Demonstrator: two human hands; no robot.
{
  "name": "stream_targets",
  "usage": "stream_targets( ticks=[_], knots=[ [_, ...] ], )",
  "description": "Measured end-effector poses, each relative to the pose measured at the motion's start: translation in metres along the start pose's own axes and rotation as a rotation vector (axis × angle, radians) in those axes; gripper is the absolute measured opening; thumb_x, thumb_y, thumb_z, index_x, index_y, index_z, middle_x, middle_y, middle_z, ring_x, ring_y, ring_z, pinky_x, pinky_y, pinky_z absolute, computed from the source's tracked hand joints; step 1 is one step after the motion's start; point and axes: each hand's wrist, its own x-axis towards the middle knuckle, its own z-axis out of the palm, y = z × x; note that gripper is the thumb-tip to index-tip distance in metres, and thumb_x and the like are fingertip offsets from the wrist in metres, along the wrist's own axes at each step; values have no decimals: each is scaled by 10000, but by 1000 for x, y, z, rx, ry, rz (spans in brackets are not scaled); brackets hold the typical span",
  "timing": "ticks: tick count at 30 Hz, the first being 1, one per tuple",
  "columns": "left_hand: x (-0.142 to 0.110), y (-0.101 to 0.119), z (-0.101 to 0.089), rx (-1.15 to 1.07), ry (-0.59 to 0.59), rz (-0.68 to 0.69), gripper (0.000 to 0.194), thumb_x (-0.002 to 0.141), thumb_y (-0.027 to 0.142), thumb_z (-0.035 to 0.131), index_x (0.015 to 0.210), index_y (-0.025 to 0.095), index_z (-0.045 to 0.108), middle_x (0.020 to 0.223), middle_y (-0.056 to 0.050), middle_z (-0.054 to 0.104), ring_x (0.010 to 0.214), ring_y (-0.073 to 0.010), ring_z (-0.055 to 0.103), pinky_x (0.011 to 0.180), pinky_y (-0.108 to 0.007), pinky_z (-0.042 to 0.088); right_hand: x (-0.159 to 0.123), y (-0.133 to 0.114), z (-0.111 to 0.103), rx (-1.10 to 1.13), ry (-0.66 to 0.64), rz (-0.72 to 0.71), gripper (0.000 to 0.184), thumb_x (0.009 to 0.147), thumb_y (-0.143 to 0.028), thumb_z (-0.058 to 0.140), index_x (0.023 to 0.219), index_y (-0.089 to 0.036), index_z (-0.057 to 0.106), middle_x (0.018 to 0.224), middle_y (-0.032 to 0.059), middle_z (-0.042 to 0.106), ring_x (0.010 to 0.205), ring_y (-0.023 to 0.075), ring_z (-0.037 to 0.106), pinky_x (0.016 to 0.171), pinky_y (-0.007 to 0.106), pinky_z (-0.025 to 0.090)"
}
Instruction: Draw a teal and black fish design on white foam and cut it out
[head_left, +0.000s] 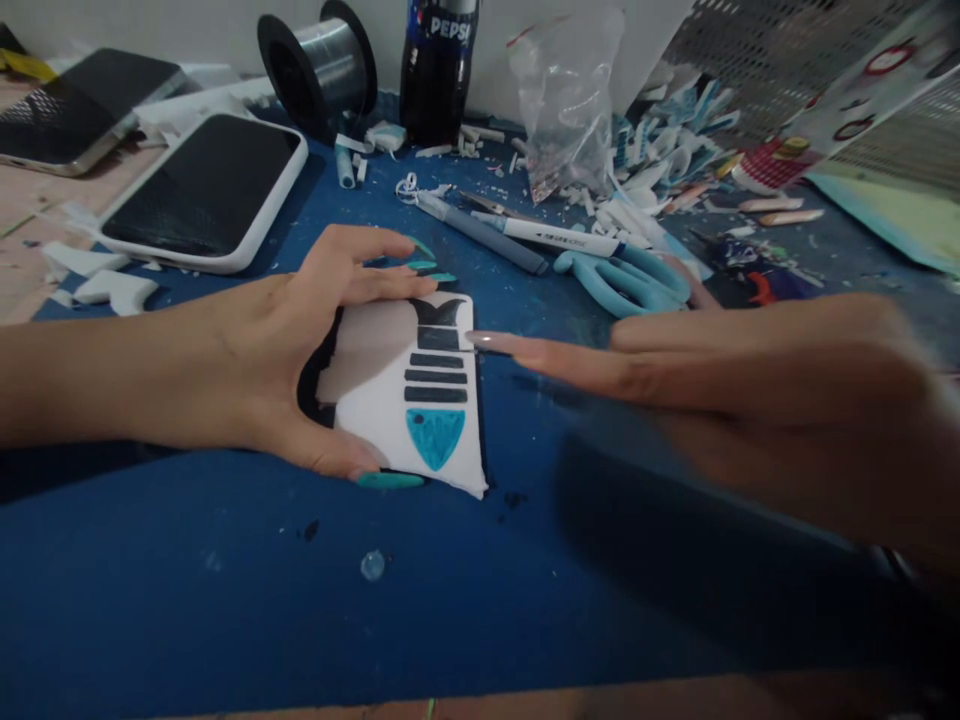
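My left hand (315,350) grips a white, flat piece (375,420) by its top and bottom edges, thumb below and fingers above. On the piece is a fish-bone design (436,375) with a teal head, dark bars and a dark tail; the piece has dark edging and rests on the blue mat. My right hand (720,390), partly blurred, stretches its index finger to the right edge, beside the dark bars. A thin dark tip (470,350) shows under that fingertip. The remaining right fingers are curled, and what they hold is mostly hidden.
Behind the hands lie blue scissors (622,280), a white marker (551,235) and a grey-blue pen (487,235). Farther back are a phone (206,190), a wire spool (319,70), a Pepsi bottle (437,80), a plastic bag (566,110) and scraps (667,150). A blue mat (300,610) covers the table.
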Motion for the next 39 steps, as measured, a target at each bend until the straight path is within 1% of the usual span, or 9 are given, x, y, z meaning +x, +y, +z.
stream_targets(
  ticks=[2,4,14,20,24,26,30,36,39],
  knots=[
    [-1,5,1,14,28,-21,1109,817,907,534,1646,301,113,1684,-69,369,1559,-501,269,1069,-667,531,16,-12,-1,64,104,-19,615,1016,-5,330,1499,-290,584,637,-63,404,486,79,342,506,202,276],
    [-1,7,2,31,39,-15,1114,820,931,484,1637,298,68,1676,-74,376,1541,-509,304,1062,-690,524,27,-19,0,121,105,-37,630,981,32,333,1476,-240,614,640,-60,389,495,86,373,502,203,282],
    [6,-14,9,-15,31,101,1190,769,895,593,1618,290,18,1670,-149,376,1490,-563,336,878,-602,645,29,-13,8,226,13,-69,553,925,58,358,1329,-74,711,648,-47,440,505,83,428,501,180,329],
    [6,-12,10,-45,37,98,1189,759,855,652,1616,310,35,1674,-144,380,1497,-533,365,1053,-685,525,33,-16,7,219,10,-75,577,927,59,341,1328,-116,717,628,-58,390,472,95,388,462,201,293],
    [6,-15,11,-53,34,116,1197,741,835,653,1623,314,34,1684,-93,361,1552,-518,194,1176,-726,343,30,-13,10,244,19,-79,560,959,43,345,1331,-156,714,629,-58,384,478,96,380,463,206,271],
    [5,-16,12,-47,41,124,1193,745,837,641,1628,315,30,1685,-81,361,1560,-513,142,1179,-719,349,28,-12,10,250,18,-78,555,970,33,359,1365,-169,692,641,-55,405,495,93,396,479,200,279],
    [5,-15,11,-44,44,114,1178,759,836,665,1621,309,60,1684,-97,369,1545,-534,191,1127,-721,426,30,-13,7,244,-19,-74,575,955,45,359,1389,-159,676,638,-59,395,501,89,389,485,190,279],
    [7,-15,10,-88,29,97,1206,740,816,698,1627,335,36,1688,-44,368,1558,-525,164,1209,-737,283,33,-16,6,206,-22,-84,594,920,50,346,1364,-133,696,627,-62,382,470,84,371,459,194,265],
    [7,-14,10,-86,13,78,1207,739,828,683,1628,327,37,1689,-48,361,1545,-535,224,1205,-735,302,30,-18,7,169,-27,-70,598,915,55,351,1376,-132,685,643,-62,372,470,84,363,457,206,251]
  ],
)
